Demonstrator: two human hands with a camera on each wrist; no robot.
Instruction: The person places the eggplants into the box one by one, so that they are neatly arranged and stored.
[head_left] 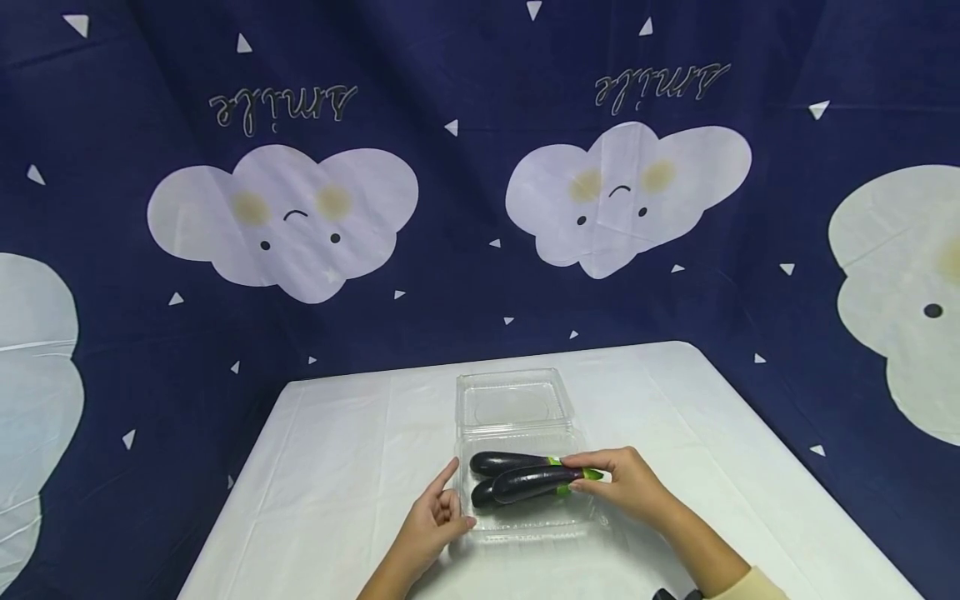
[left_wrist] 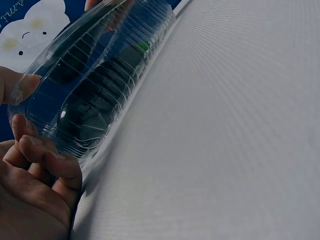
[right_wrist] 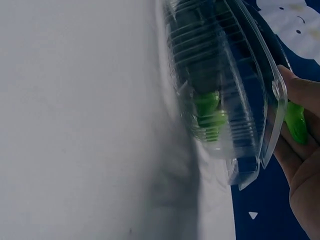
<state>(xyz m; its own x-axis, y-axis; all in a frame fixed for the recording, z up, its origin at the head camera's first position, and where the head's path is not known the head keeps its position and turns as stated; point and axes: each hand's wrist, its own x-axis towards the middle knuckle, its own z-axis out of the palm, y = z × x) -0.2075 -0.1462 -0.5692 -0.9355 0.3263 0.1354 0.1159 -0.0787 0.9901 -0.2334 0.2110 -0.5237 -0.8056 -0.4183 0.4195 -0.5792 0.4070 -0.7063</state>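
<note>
A clear plastic clamshell container [head_left: 517, 529] lies with its lid folded back on the table. Two eggplants [head_left: 510, 462] rest side by side in its base. Across them lies a third dark eggplant [head_left: 532, 483], which my right hand [head_left: 626, 483] pinches near its green stem end between thumb and fingers. My left hand [head_left: 431, 525] holds the container's left side, thumb at the near corner and index finger stretched along the edge. In the left wrist view, the other fingers [left_wrist: 60, 165] curl beside the ribbed wall. The right wrist view shows green stem ends [right_wrist: 210, 112] through the plastic.
The open lid [head_left: 513, 400] lies behind the base, toward the table's far edge. White cloth covers the table [head_left: 360, 467]. A dark blue curtain [head_left: 465, 317] with printed clouds surrounds its back and sides. A small dark object [head_left: 675, 594] shows by the right sleeve.
</note>
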